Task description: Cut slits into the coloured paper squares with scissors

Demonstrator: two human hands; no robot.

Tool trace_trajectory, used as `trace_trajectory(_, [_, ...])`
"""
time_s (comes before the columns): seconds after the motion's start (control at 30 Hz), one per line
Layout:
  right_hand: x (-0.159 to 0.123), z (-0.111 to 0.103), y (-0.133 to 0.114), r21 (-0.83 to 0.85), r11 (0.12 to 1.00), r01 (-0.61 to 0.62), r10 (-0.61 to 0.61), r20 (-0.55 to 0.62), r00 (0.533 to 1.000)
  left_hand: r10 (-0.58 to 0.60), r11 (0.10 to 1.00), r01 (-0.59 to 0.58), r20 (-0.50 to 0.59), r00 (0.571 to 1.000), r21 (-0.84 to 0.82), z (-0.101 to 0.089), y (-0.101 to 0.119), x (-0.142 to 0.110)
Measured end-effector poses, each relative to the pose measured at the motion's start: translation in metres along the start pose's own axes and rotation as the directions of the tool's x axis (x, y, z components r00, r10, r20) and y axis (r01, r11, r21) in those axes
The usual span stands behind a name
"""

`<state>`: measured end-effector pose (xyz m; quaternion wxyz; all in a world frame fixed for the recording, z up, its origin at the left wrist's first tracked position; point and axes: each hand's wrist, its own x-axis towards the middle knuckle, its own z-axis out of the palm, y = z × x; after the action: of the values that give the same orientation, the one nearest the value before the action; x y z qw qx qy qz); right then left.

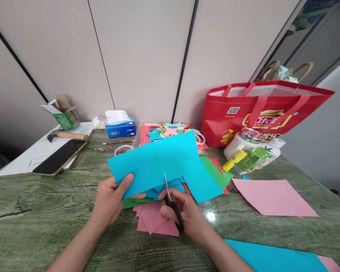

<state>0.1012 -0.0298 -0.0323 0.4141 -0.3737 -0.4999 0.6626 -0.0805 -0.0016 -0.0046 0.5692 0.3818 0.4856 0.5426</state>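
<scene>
My left hand (pixel 110 198) pinches the lower left corner of a blue sheet of paper (pixel 155 158), thumb on top. The sheet is raised above the table. In my right hand (pixel 184 209) is a pair of scissors (pixel 174 209) with black handles, its blades at the sheet's lower edge. A strip on the sheet's right side angles down to the right, apart from the left part along a cut. Beneath the sheet lie several pink paper pieces (pixel 158 221), along with green and blue ones partly hidden by it and my hands.
A pink sheet (pixel 274 196) and another blue sheet (pixel 272 257) lie at the right. Behind stand a red bag (pixel 221 121), a white mug (pixel 235 145), a yellow glue stick (pixel 234 160) and a tissue pack (pixel 120 128). A phone (pixel 59 156) and a hammer (pixel 70 135) lie left.
</scene>
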Motion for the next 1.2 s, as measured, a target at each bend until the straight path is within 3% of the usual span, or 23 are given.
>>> trace_trajectory(0.3, [0.0008, 0.0008, 0.002, 0.049, 0.999, 0.003, -0.003, -0.008, 1.0, 0.01, 1.0, -0.01, 0.013, 1.0, -0.007, -0.0001, 0.0, -0.0006])
trace_trajectory(0.77, [0.0012, 0.0031, 0.001, -0.055, 0.998, -0.021, 0.016, -0.09, 0.996, 0.016, 1.0, -0.016, 0.009, 1.0, -0.018, -0.0009, -0.0009, -0.0002])
trace_trajectory(1.2, [0.001, 0.0044, -0.0051, 0.042, 0.999, 0.006, -0.004, -0.046, 0.999, -0.026, 0.999, 0.025, 0.03, 0.999, 0.035, -0.001, -0.0002, -0.0012])
